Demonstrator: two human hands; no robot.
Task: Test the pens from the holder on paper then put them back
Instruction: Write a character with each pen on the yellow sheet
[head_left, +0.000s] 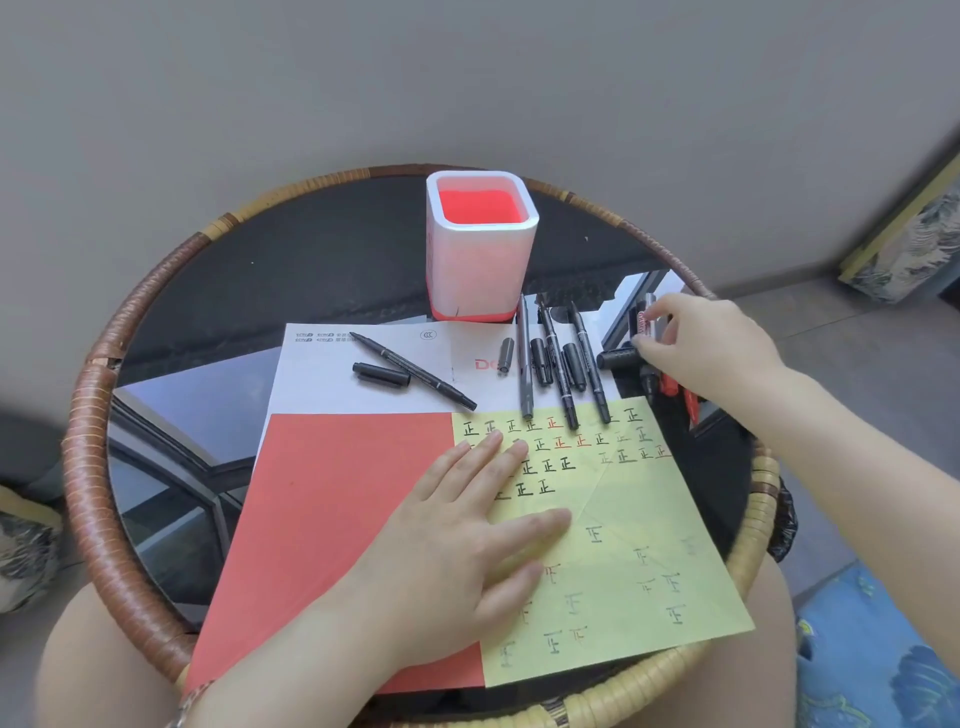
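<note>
Table (322, 249): gripped marker (645, 323) stands nearly upright.

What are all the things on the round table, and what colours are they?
pen holder: one, white with a red inside and base, at the table's far middle, no pens in it.
loose pen: one, black, uncapped, on the white sheet, its cap beside it.
row of pens: three, black, side by side right of the holder, with loose black caps between them.
white sheet: one, under the coloured papers.
red paper: one, on the left.
yellow paper: one, on the right, covered in black and red test marks.
table: one, round, dark glass top, woven rim.
left hand: flat on the papers.
right hand: gripping a marker at the right edge.
</note>
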